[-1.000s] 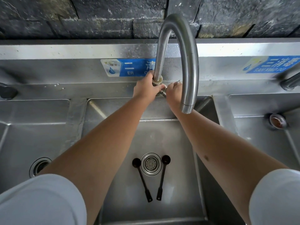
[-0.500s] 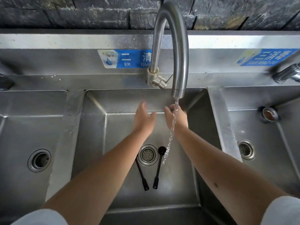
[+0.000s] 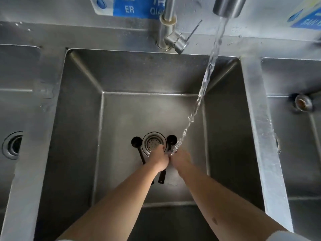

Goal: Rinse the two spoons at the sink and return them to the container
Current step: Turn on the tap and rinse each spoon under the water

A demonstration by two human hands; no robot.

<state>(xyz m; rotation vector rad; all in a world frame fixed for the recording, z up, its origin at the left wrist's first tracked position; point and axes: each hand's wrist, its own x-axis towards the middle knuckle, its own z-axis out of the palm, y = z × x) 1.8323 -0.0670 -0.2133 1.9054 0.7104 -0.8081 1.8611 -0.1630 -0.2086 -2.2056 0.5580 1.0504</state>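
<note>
Reaching both hands, left [image 3: 159, 158] and right [image 3: 180, 158], grip unclear, toward two wet spoons [image 3: 171, 140] beside the drain [image 3: 152, 142]; slipping likely under running water [image 3: 205, 80].

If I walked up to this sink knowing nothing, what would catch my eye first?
Probably the stream of water slanting down from the tap at top right into the middle steel sink. It lands where the left hand and right hand meet low in the basin. Under them lie two black spoons, one left and one right of the round drain.
</note>
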